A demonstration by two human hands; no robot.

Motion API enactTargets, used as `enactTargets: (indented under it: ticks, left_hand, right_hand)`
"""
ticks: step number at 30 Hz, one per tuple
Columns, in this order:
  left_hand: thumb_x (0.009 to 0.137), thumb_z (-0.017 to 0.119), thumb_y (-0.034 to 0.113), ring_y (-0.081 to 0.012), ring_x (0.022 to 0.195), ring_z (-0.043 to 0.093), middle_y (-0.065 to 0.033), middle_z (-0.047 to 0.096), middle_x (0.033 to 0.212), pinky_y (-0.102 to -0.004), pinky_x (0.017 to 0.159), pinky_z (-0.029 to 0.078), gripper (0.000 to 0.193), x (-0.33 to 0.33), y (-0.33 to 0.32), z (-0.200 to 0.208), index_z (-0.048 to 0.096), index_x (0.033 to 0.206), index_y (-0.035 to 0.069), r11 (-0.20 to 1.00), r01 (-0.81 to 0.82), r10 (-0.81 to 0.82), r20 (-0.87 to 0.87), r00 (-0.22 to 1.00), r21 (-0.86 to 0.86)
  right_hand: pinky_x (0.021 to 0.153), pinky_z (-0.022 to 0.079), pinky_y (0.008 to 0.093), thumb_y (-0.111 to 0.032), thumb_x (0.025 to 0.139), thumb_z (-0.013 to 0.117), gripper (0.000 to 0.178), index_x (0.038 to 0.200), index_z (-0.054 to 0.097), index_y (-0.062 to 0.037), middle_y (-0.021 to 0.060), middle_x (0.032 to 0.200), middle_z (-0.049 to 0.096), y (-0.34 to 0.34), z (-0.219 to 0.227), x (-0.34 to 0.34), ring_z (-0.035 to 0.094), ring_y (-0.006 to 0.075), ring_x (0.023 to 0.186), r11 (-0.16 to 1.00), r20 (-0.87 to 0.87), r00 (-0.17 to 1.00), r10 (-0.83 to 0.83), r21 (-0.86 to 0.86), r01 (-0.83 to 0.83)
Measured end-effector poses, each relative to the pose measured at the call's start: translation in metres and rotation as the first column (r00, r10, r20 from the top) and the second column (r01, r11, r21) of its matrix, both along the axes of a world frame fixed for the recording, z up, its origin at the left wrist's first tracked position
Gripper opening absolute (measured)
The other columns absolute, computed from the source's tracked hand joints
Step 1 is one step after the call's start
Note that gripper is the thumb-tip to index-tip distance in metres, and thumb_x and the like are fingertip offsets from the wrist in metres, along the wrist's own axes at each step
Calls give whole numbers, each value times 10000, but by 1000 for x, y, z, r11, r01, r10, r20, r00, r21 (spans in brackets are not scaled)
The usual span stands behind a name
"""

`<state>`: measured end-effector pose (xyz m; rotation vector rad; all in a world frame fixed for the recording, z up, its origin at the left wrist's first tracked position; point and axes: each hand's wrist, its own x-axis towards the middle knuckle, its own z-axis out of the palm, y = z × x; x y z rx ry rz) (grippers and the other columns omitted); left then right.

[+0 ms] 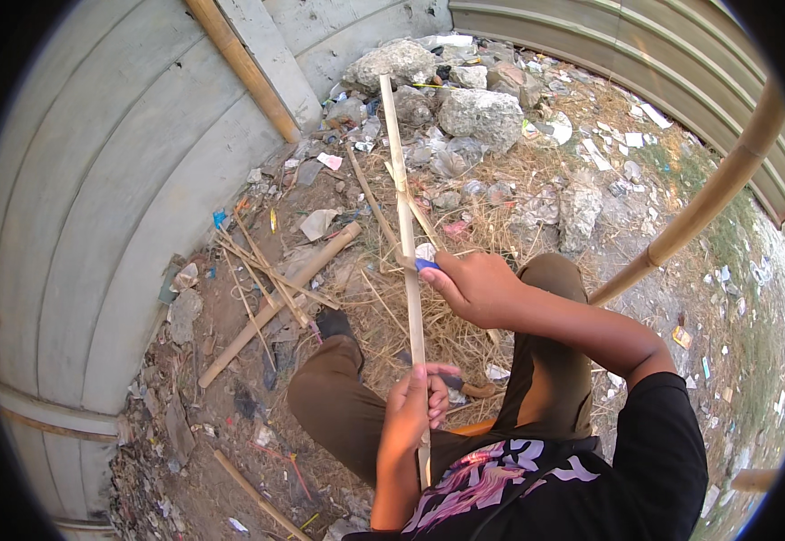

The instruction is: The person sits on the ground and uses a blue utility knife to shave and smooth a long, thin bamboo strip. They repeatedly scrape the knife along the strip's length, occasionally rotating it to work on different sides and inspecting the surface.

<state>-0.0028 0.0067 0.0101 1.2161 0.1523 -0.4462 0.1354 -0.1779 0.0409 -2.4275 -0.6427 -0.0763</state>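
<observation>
A long, pale bamboo strip (416, 329) runs upright through the middle, from my lap to the rocks ahead. My left hand (410, 403) is closed around its lower part, between my bent knees. Farther up, my right hand (478, 287) grips a small blue-handled tool (425, 264), apparently a knife, pressed against the strip's side. Most of that tool is hidden by my fingers. Thin shavings (451, 338) and dry straw lie on the ground below the strip.
A thick bamboo pole (280, 305) and several thin split pieces (266, 275) lie to the left. Rocks (481, 117) and litter are heaped ahead. A slanting bamboo pole (699, 203) stands at right. A grey panel wall (140, 198) and a corrugated fence (627, 45) border the ground.
</observation>
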Motion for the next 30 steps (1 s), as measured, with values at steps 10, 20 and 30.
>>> enactTargets:
  ticks: [10, 20, 30]
  left_hand:
    - [1090, 334, 444, -66, 469, 307, 36, 284, 579, -222, 396, 277, 554, -2, 6, 3, 557, 1024, -59, 932, 161, -138, 94, 986, -325]
    - [1092, 360, 409, -64, 464, 300, 35, 284, 570, -231, 390, 269, 497, -1, 11, -8, 551, 1001, -40, 901, 106, -81, 78, 994, -420]
    - [1100, 363, 361, -28, 490, 263, 55, 279, 652, -183, 381, 235, 448, 25, 52, 38, 494, 1279, -27, 989, -115, 122, 77, 990, -88]
  right_hand:
    - [407, 423, 401, -571, 970, 512, 509, 816, 498, -86, 59, 577, 499, -34, 0, 30, 570, 286, 462, 925, 548, 749, 372, -287, -249]
    - [339, 329, 334, -615, 1013, 403, 545, 781, 476, -126, 14, 474, 448, -12, 9, 86, 482, 196, 360, 955, 100, 993, -56, 294, 25]
    - [612, 501, 394, -659, 1014, 341, 713, 781, 612, -42, 119, 711, 614, 32, -105, 68, 646, 252, 690, 955, -772, 614, 166, -31, -296]
